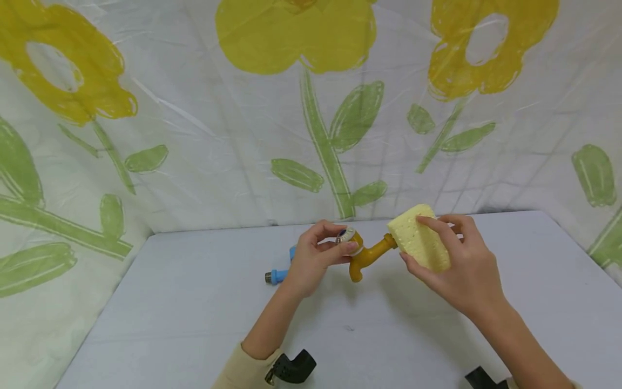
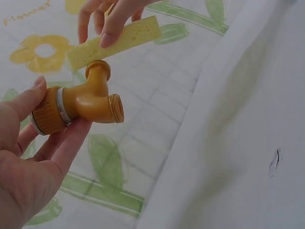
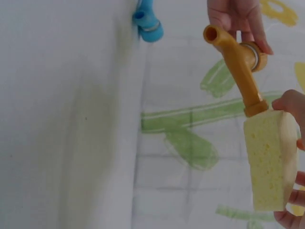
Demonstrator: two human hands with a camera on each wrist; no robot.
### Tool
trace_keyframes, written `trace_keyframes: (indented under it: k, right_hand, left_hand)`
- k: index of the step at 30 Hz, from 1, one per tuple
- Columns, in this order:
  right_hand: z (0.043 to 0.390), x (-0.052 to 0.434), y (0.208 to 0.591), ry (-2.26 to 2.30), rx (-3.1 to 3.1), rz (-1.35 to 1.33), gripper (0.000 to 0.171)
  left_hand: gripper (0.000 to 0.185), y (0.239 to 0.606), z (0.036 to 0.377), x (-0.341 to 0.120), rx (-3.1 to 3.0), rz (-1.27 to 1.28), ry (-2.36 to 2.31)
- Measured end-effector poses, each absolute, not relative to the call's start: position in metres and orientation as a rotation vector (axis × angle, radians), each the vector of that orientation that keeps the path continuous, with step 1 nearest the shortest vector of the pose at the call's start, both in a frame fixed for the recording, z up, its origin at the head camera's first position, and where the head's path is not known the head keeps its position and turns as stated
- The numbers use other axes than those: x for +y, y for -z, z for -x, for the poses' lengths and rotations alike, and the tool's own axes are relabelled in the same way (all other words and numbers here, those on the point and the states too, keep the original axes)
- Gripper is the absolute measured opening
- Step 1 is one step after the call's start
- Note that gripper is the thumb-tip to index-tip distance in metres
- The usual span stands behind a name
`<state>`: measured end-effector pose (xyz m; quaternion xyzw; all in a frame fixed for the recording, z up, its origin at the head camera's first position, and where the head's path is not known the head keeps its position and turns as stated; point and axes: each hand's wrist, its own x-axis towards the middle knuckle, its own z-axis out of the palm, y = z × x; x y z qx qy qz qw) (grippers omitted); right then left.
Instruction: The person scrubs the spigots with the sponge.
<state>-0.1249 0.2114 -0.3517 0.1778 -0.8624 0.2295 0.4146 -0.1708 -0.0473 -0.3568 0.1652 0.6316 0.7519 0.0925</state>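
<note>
My left hand (image 1: 316, 256) grips an orange-yellow faucet (image 1: 371, 254) by its round knob, holding it above the table. In the left wrist view the thumb and fingers close around the ribbed knob of the faucet (image 2: 83, 102), which has a silver ring beside it. My right hand (image 1: 466, 262) pinches a pale yellow sponge (image 1: 420, 237) between thumb and fingers. One face of the sponge (image 3: 269, 162) meets the collared end of the faucet (image 3: 243, 78) in the right wrist view. The faucet's curved spout points downward in the head view.
A blue faucet (image 1: 278, 276) with a dark threaded end lies on the white table (image 1: 194, 302), partly behind my left hand. Behind the table hangs a pale sheet (image 1: 233, 135) painted with yellow flowers and green leaves. Dark straps (image 1: 293, 367) sit at both wrists.
</note>
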Motion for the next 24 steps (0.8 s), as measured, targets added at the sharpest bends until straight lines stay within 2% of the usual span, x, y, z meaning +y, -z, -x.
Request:
trace_keyframes:
  k: [9,15,24]
  right_hand:
    - [0.122,0.213,0.349,-0.611,-2.186,-0.447,0.061]
    - [0.12,0.204,0.352,-0.62,-2.184,-0.551,0.058]
    - [0.121,0.201,0.354,-0.601,-2.16,-0.542,0.063]
  left_hand:
    - [0.027,0.355,0.17,-0.048,1.871,-0.504,-2.207]
    - [0.025,0.355,0.169,-0.048,1.874,-0.509,-2.214]
    - [0.026,0.355,0.169,-0.047,1.853,-0.461,-2.237]
